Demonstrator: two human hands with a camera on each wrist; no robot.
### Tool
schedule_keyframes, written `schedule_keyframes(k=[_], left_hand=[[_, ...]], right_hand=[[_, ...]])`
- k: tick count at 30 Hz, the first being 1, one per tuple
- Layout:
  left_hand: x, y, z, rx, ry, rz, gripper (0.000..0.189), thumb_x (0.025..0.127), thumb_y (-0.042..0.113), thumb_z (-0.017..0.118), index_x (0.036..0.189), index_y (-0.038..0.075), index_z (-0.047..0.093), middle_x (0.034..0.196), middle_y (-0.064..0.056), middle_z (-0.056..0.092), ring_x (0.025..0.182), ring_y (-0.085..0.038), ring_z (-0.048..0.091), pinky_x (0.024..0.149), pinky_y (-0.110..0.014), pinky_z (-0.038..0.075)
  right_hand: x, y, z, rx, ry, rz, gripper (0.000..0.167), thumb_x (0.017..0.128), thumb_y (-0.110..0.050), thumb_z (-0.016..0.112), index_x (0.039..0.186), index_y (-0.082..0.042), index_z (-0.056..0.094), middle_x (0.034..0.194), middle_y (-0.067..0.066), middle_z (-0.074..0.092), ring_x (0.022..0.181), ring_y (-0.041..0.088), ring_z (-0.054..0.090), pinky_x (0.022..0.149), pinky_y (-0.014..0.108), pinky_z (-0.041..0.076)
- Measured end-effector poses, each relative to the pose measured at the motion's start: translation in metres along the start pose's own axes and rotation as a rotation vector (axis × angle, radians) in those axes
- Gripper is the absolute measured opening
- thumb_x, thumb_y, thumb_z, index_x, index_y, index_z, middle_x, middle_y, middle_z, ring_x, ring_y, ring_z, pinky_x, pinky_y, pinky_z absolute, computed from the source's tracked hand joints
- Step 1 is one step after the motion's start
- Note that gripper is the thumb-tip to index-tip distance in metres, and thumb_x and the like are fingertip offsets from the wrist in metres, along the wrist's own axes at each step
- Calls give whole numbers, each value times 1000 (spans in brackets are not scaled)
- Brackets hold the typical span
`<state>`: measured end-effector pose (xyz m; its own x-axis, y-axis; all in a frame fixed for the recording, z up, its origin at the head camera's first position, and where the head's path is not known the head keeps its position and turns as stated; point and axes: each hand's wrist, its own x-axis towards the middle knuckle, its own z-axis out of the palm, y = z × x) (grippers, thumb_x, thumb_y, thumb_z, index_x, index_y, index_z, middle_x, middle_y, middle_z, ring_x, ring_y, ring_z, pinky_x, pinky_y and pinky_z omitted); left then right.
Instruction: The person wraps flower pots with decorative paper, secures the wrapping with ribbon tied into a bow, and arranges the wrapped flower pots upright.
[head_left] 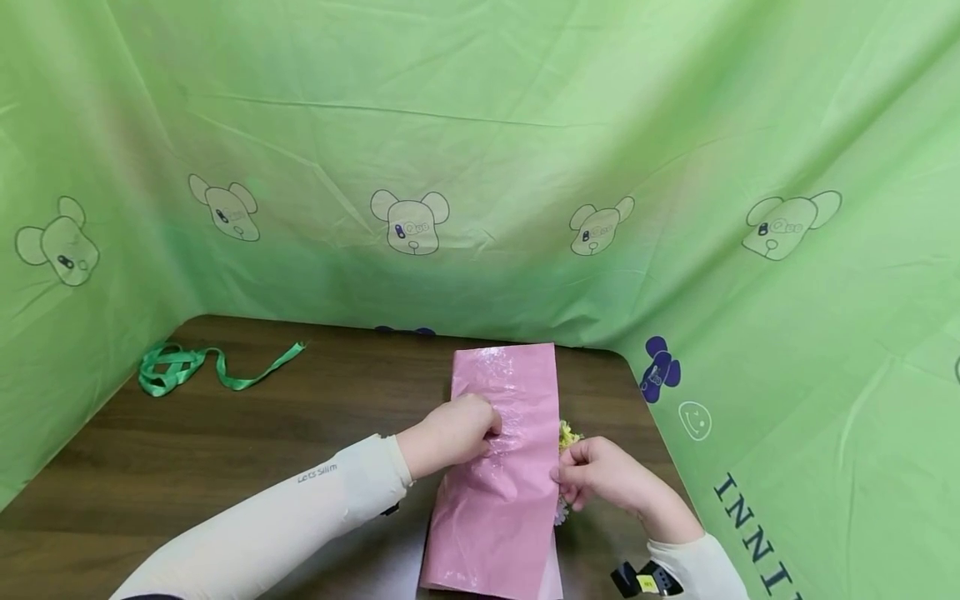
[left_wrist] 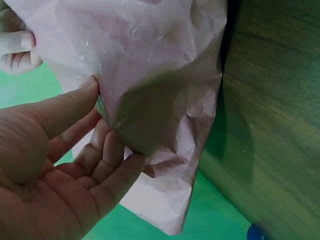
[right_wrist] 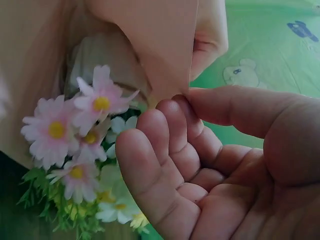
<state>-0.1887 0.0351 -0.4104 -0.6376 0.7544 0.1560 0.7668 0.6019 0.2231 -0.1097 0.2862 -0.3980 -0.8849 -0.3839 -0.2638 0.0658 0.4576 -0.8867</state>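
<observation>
A sheet of glossy pink wrapping paper [head_left: 502, 525] stands folded around a bunch of artificial flowers [right_wrist: 75, 145]. In the right wrist view pink and white daisies with yellow centres and green leaves show below the paper; their stems are hidden. My left hand [head_left: 459, 427] pinches a crease on the paper's left part, and the left wrist view shows its thumb and fingertips on the wrinkled sheet [left_wrist: 150, 85]. Between thumb and forefinger, my right hand [head_left: 609, 479] holds the paper's right edge, beside the yellow blossoms [head_left: 567, 435].
A loose green ribbon [head_left: 172, 367] lies coiled at the left of the dark wooden table [head_left: 315, 442]. Green cloth [head_left: 487, 150] with bear-head prints hangs around the back and both sides of the table.
</observation>
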Motion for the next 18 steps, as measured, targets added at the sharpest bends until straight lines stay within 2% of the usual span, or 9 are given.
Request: schedule_keyframes(k=[4, 8, 12, 14, 18], left_hand=[[0, -2, 1, -26, 4, 7, 34, 76, 10, 81, 62, 20, 52, 60, 10, 37, 64, -11, 34, 58, -23, 32], [-1, -2, 4, -12, 27, 20, 34, 76, 13, 83, 62, 20, 54, 60, 11, 38, 65, -11, 34, 61, -23, 34], [-3, 0, 5, 45, 58, 37, 35, 77, 11, 81, 60, 20, 51, 60, 10, 40, 66, -12, 34, 65, -25, 36], [-3, 1, 4, 55, 65, 36, 36, 77, 10, 80, 59, 20, 50, 60, 10, 40, 66, -13, 34, 65, -26, 36], [-2, 0, 2, 68, 61, 28, 37, 78, 10, 79, 58, 20, 49, 59, 10, 43, 64, -12, 37, 63, -27, 40]], right_hand=[[-1, 10, -2, -5, 4, 12, 22, 99, -9, 64, 87, 10, 63, 72, 10, 66, 66, 18, 64, 62, 42, 61], [0, 22, -2, 28, 6, 31, 25, 102, -9, 59, 88, 12, 60, 72, 8, 63, 64, 16, 64, 63, 40, 62], [-1, 27, 0, 50, 10, 32, 28, 103, -15, 58, 89, 9, 62, 71, 6, 63, 61, 16, 64, 63, 40, 61], [-3, 28, 0, 57, -18, 23, 31, 103, -18, 59, 89, 9, 63, 71, 5, 63, 60, 17, 65, 63, 40, 61], [-10, 28, 1, 66, -131, 10, 30, 99, -18, 67, 86, 9, 64, 71, 2, 66, 59, 17, 67, 62, 38, 61]])
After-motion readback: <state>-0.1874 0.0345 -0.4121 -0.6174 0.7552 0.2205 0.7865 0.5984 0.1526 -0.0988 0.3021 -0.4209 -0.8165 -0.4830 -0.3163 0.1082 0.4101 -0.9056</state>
